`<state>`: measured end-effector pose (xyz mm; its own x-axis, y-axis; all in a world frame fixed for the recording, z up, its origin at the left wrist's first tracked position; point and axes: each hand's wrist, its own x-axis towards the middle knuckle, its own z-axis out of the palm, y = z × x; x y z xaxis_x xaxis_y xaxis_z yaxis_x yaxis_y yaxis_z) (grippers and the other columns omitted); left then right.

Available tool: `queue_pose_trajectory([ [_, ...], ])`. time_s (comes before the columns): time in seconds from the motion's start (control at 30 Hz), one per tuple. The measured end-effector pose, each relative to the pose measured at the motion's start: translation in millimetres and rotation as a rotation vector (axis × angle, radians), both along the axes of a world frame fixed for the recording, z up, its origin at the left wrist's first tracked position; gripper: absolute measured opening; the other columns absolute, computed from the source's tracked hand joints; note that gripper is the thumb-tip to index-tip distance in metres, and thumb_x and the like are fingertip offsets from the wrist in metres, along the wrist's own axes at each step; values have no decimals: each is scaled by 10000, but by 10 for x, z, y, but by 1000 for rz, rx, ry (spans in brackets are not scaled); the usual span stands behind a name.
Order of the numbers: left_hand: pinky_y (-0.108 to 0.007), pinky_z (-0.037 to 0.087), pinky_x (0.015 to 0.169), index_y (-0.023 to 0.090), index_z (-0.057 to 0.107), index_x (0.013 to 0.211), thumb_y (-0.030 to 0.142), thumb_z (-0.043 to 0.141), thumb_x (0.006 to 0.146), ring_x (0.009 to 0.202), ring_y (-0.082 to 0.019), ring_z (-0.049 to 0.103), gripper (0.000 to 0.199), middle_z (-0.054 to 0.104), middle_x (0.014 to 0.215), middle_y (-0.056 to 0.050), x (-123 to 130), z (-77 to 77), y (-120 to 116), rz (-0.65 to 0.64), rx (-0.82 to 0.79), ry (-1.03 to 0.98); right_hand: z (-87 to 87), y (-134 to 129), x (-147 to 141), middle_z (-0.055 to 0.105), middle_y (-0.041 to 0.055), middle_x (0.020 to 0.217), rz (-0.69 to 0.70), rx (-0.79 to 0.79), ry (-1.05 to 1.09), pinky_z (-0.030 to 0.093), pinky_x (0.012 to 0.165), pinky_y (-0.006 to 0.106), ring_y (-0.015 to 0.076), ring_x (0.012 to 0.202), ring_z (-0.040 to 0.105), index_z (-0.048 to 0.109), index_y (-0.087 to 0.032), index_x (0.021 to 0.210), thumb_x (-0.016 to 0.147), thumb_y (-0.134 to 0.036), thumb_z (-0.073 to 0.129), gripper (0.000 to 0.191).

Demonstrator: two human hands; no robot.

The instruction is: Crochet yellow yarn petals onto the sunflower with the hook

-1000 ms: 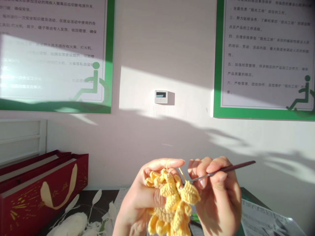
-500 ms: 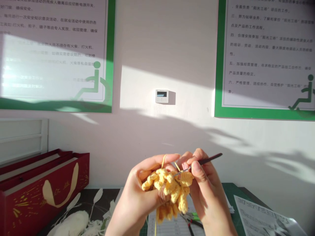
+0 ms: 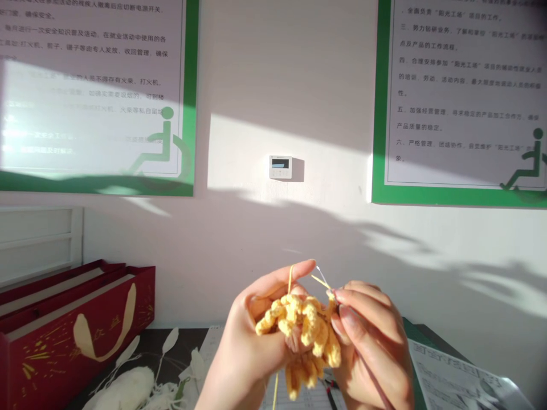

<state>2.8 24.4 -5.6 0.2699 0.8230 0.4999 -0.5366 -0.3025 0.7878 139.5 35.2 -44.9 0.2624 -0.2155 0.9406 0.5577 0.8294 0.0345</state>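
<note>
We see the left hand [image 3: 260,336] cupping a yellow crochet piece [image 3: 301,330], a ruffled, curly bit of work held up in the air in front of the body, above the table and between both hands. Left fingers are curled around its back, pressed fairly close, with the index finger raised and a strand of yellow yarn [image 3: 291,279] running up over it. A loose yarn end [image 3: 276,393] hangs below the piece.

The right hand [image 3: 371,347] sits just beside the piece, its fingers pressed together and pinching a crochet hook [image 3: 376,378]. The dark handle runs down past the hand, and a thin shiny shaft [image 3: 322,277] shows above the fingertips, near the yarn. Exact hook tip position can't be told, too small.

Behind: green-framed notice [image 3: 94,97] on the wall, wall control panel [image 3: 280,167]. Lower left: red box [image 3: 72,336] with a cream ribbon, white fluffy yarn [image 3: 123,392] on a dark table [image 3: 149,347]. Lower right: printed papers [image 3: 461,370].
</note>
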Motion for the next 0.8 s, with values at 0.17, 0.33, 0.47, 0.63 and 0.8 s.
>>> queue_pose_trajectory([
  [0.17, -198, 500, 603, 224, 776, 1172, 206, 962, 517, 649, -135, 632, 681, 710, 779, -25, 2, -14, 101, -258, -20, -14, 110, 39, -110, 681, 26, 877, 550, -82, 148, 552, 701, 354, 190, 845, 651, 660, -237, 943, 957, -215, 607, 60],
  [0.33, -178, 490, 589, 211, 818, 1045, 225, 991, 480, 615, -107, 604, 591, 694, 731, 2, -44, -13, 94, -159, -53, -28, 159, -9, -115, 673, -9, 824, 975, -348, 133, 533, 699, 313, 163, 766, 657, 600, -265, 926, 973, -404, 610, 147],
  [0.47, -191, 516, 601, 181, 820, 1019, 227, 978, 521, 632, -131, 646, 525, 748, 757, -35, -59, -10, 80, -207, -52, -44, 129, -11, -61, 664, -27, 791, 1098, -416, 179, 510, 667, 284, 147, 714, 636, 573, -277, 929, 981, -409, 591, 143],
  [0.63, -202, 530, 607, 209, 814, 1036, 199, 941, 591, 635, -139, 662, 463, 767, 772, -45, -114, -35, 107, -204, -12, -17, 146, -10, 40, 680, -18, 790, 986, -432, 56, 491, 772, 315, 155, 788, 615, 560, -271, 950, 1016, -390, 532, 139],
  [0.8, -201, 512, 593, 209, 816, 1029, 225, 949, 583, 604, -128, 640, 466, 746, 718, -27, -139, -44, 113, -181, -14, 13, 204, -15, 128, 674, -24, 739, 861, -352, 6, 488, 831, 369, 165, 760, 623, 555, -259, 928, 1000, -409, 572, 167],
])
